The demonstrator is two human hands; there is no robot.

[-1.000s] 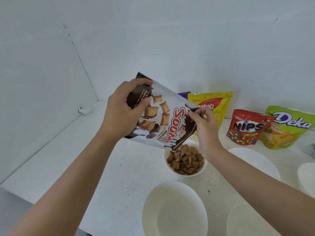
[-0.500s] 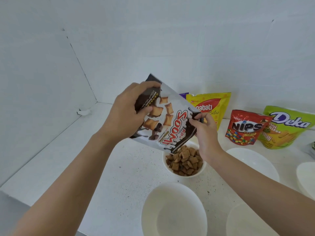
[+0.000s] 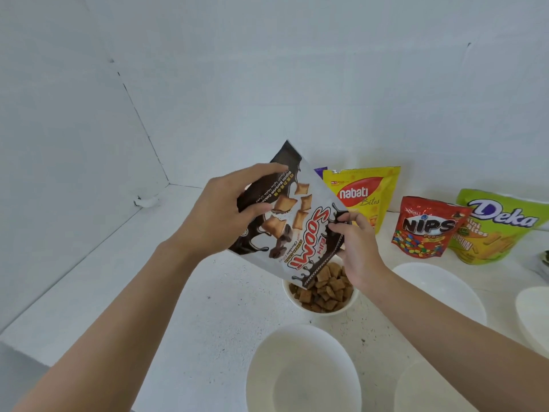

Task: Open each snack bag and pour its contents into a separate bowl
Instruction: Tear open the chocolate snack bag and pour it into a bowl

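The white speckled countertop (image 3: 208, 322) lies under everything, with white walls at 12 and 9 o'clock. A large empty white bowl (image 3: 300, 370) sits at 6 o'clock in my view. A second wide white bowl (image 3: 439, 289) is at 4 o'clock. A third white bowl (image 3: 430, 388) at 5 o'clock and a fourth white bowl (image 3: 534, 316) at 3 o'clock are each cut off by the frame edge.

Near the centre I hold the glossy white and dark-brown Soomi snack bag (image 3: 309, 233) upside down and tilted, its mouth pointing toward 5 o'clock.

Three bags stand along the back wall. The green Deka pouch (image 3: 499, 227) is at 3 o'clock. The yellow Nabati pouch (image 3: 362, 191) is at 1 o'clock from the held bag. The red Nips pouch (image 3: 424, 227) stands between them, overlapping the green one. A purple bag corner (image 3: 320, 171) peeks out beside the yellow pouch.

My left hand (image 3: 219, 215) grasps the raised bottom end of the bag, fingers curled over its far edge and thumb on the printed face. My right hand (image 3: 356, 251) pinches the bag's side edge near the mouth.

The mouth hangs just over the small white bowl (image 3: 292, 301) at 5 o'clock from the bag. That bowl is heaped with brown pillow-shaped cereal pieces (image 3: 326, 288). I cannot tell whether the bag touches them.
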